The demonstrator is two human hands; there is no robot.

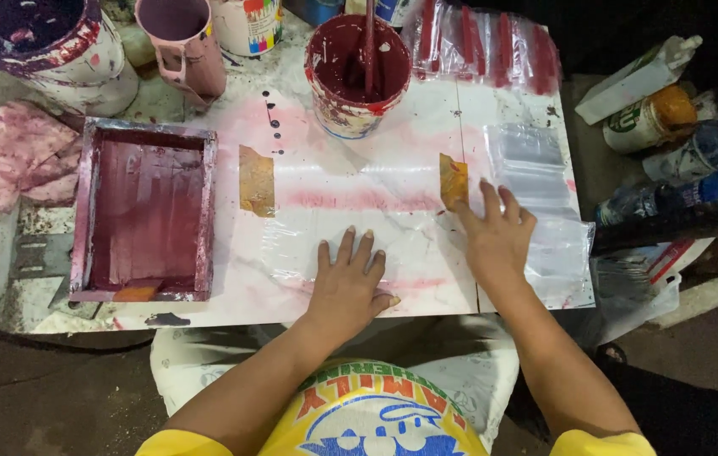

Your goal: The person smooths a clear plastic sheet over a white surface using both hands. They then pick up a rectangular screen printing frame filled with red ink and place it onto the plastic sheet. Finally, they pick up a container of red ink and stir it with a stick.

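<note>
Far left: a large white bucket smeared with dark purple-red paint (46,51) stands at 10 o'clock on the white paint-stained table (426,127); below it lie crumpled maroon-stained rags (13,152).
Left: a rectangular wooden-framed printing screen coated in maroon ink (144,211) lies flat at 9 o'clock of the hands.
Upper left: a pink plastic mug with a handle (183,42) stands at 11 o'clock, just beside the bucket.
Tape: a torn brownish-yellow tape strip (256,180) sits on the table just right of the screen.
Sheet: a clear thin plastic bag (393,232) lies flat in the middle of the table, between the two tape strips.
Left hand (346,287): palm down on the near part of the bag, fingers (346,245) spread apart and flat, clamped on nothing.
Top centre: a round paint can filled with dark red ink (357,76), a stick standing in it, at 12 o'clock.
Right hand (494,241): palm down at the bag's right end, fingers (488,198) apart, tips touching a second yellow-orange tape strip (453,180).
Right: a stack of clear plastic bags (545,203) lies at 3 o'clock.
Far right: bottles and tins (663,118) sit off the table at 2 o'clock.
</note>
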